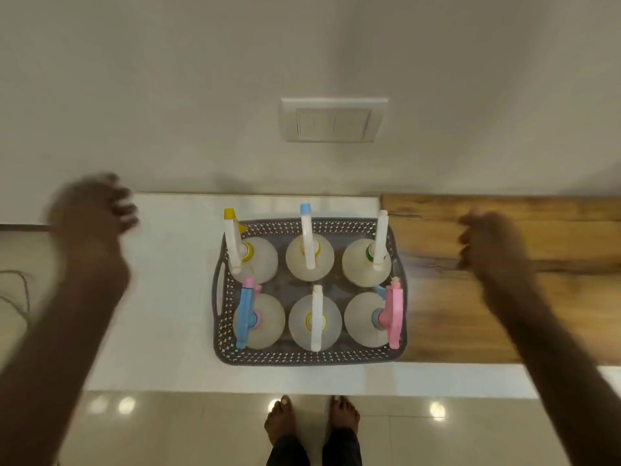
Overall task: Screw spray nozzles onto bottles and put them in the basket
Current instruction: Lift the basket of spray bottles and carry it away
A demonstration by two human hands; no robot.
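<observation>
Both hands, left hand point(92, 210) and right hand point(487, 240), blurred, loosely curled, hold nothing. Six capped spray bottles point(314, 317) fill the basket point(302, 357); probably light; lift by side handles.

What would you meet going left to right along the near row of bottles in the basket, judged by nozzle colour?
Bottle with blue nozzle → bottle with white nozzle → bottle with pink nozzle.
</observation>
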